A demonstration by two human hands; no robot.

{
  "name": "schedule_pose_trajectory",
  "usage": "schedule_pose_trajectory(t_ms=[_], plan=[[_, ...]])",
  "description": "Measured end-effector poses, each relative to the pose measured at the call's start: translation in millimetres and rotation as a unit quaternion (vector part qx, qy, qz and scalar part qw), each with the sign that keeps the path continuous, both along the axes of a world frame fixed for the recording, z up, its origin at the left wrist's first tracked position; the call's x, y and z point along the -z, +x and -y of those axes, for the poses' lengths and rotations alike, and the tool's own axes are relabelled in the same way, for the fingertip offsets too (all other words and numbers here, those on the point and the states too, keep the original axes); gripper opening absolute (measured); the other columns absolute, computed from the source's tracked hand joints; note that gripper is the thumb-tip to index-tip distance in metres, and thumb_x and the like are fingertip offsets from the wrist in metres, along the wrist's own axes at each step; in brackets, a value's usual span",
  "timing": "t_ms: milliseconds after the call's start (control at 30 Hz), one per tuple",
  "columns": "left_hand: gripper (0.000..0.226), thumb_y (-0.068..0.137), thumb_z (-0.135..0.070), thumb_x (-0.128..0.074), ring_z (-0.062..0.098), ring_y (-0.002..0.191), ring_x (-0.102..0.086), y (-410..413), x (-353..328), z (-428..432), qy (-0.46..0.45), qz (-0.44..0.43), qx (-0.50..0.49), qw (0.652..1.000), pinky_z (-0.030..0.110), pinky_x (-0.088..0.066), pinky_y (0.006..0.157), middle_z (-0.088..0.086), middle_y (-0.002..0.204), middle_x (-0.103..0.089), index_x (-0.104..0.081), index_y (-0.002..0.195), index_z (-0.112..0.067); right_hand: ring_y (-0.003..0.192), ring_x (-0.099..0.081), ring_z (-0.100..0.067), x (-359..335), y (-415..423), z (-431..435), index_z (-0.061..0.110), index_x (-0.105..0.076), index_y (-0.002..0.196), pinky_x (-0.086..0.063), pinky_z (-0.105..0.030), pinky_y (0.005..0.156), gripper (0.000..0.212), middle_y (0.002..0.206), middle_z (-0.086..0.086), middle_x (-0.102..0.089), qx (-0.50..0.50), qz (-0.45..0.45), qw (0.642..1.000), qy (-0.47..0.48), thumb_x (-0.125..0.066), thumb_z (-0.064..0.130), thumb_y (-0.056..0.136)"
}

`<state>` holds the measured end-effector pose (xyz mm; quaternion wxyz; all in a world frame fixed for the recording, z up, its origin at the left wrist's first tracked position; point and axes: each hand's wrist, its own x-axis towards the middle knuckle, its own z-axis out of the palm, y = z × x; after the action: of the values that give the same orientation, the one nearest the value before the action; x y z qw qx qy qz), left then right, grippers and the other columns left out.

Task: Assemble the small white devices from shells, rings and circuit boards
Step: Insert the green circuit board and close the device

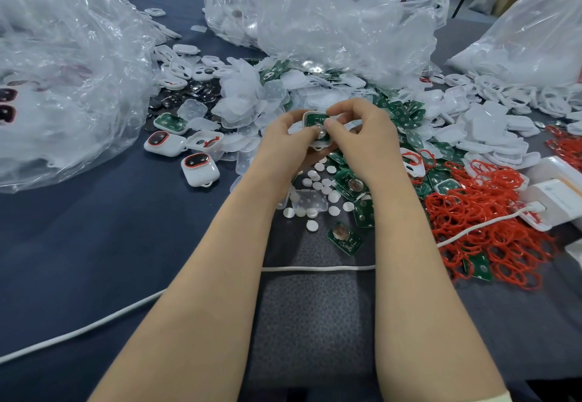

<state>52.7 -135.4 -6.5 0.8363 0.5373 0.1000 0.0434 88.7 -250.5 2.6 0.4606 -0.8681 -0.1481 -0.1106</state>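
Between both hands, above the table's middle, sits a white shell (316, 129) with a green circuit board inside it. My left hand (288, 142) grips the shell from the left and below. My right hand (362, 131) grips it from the right, its thumb pressing on the board. Two finished white devices (200, 168) with red rings lie to the left. Loose green circuit boards (345, 238), small white discs (318, 186) and a heap of red rings (482, 212) lie below and to the right of the hands.
Big clear plastic bags (63, 71) stand at the left, back and right. White and translucent shell parts (245, 99) are heaped behind the hands. A white cable (318, 268) runs across the blue table, and white boxes (557, 194) sit at the right edge.
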Motion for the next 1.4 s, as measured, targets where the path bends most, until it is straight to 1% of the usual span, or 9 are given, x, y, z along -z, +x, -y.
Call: schedule_pose_trajectory(t_ms=[200,333,567,833,933,1033,1167,1300,1400], plan=[[0.017,0.098,-0.002,-0.045,0.015,0.068,-0.071,-0.7,-3.7,0.9,-0.049,-0.015,-0.005,0.999,0.023,-0.056,0.058,0.011,0.091,-0.068,-0.059,0.096,-0.012,0.075,-0.053,-0.012,-1.6,-1.0,-1.3,0.026,-0.067,0.093,-0.042,-0.023,0.070,0.009,0.093,-0.001,-0.062,-0.013,-0.003,1.000,-0.005,-0.061,0.020,0.090],[0.021,0.098,-0.002,-0.042,0.014,0.067,-0.070,-0.7,-5.6,-0.8,-0.064,-0.017,-0.002,0.998,0.024,-0.058,0.061,0.008,0.081,-0.071,-0.060,0.093,-0.011,0.082,-0.056,-0.013,-2.7,-2.4,-1.3,0.022,-0.070,0.101,-0.048,-0.028,0.078,0.013,0.102,-0.003,-0.064,-0.024,-0.009,1.000,-0.002,-0.062,0.025,0.090],[0.024,0.098,-0.001,-0.043,0.012,0.065,-0.070,-1.8,-6.2,-1.4,-0.065,-0.018,0.002,0.998,0.023,-0.058,0.059,0.003,0.072,-0.072,-0.062,0.090,-0.013,0.070,-0.045,0.001,-3.2,-3.8,0.5,0.027,-0.069,0.103,-0.041,-0.023,0.074,0.015,0.107,-0.005,-0.061,-0.050,-0.012,0.999,-0.006,-0.065,0.025,0.089],[0.026,0.098,-0.002,-0.040,0.015,0.065,-0.070,-0.5,-5.0,-2.1,-0.053,-0.017,0.006,0.998,0.024,-0.059,0.064,0.008,0.081,-0.070,-0.063,0.091,-0.012,0.092,-0.061,-0.018,-3.6,-4.1,-0.1,0.026,-0.069,0.102,-0.049,-0.027,0.080,0.016,0.110,-0.006,-0.063,-0.055,-0.021,0.998,0.005,-0.058,0.019,0.093],[0.023,0.098,-0.002,-0.042,0.015,0.064,-0.070,-0.3,-4.6,-2.3,-0.056,-0.015,-0.003,0.998,0.024,-0.059,0.062,0.008,0.079,-0.070,-0.062,0.090,-0.013,0.083,-0.060,-0.013,-4.3,-4.4,0.2,0.027,-0.068,0.103,-0.046,-0.023,0.074,0.015,0.109,-0.006,-0.063,-0.057,-0.020,0.998,0.012,-0.059,0.022,0.092],[0.021,0.098,-0.003,-0.042,0.017,0.072,-0.068,1.1,-3.7,-3.0,-0.053,-0.021,-0.016,0.998,0.023,-0.059,0.061,0.010,0.088,-0.068,-0.060,0.095,-0.013,0.068,-0.043,0.000,-4.5,-5.7,0.5,0.028,-0.067,0.100,-0.038,-0.021,0.071,0.014,0.109,-0.004,-0.057,-0.055,-0.010,0.998,0.000,-0.068,0.029,0.085],[0.023,0.098,0.000,-0.038,0.023,0.089,-0.063,1.9,-3.1,-2.3,-0.046,-0.026,-0.020,0.998,0.023,-0.059,0.062,0.016,0.102,-0.063,-0.058,0.098,-0.013,0.073,-0.039,-0.001,-4.6,-8.3,-1.8,0.026,-0.066,0.097,-0.036,-0.020,0.080,0.016,0.110,-0.004,-0.049,-0.044,0.009,0.998,-0.044,-0.072,0.026,0.082],[0.025,0.098,0.000,-0.039,0.019,0.080,-0.063,1.4,-2.5,-1.9,-0.037,-0.022,-0.016,0.999,0.022,-0.058,0.060,0.012,0.093,-0.063,-0.058,0.092,-0.015,0.081,-0.040,-0.011,-5.1,-9.5,-3.3,0.022,-0.067,0.099,-0.039,-0.023,0.086,0.017,0.107,-0.002,-0.046,-0.040,0.016,0.997,-0.070,-0.071,0.025,0.083],[0.024,0.097,0.000,-0.040,0.018,0.079,-0.063,2.5,-1.5,-2.1,-0.032,-0.024,-0.014,0.999,0.023,-0.058,0.061,0.014,0.096,-0.063,-0.060,0.096,-0.014,0.073,-0.038,-0.001,-5.2,-8.8,-2.9,0.022,-0.066,0.099,-0.038,-0.021,0.084,0.016,0.103,0.001,-0.044,-0.043,0.023,0.996,-0.069,-0.070,0.023,0.084]])
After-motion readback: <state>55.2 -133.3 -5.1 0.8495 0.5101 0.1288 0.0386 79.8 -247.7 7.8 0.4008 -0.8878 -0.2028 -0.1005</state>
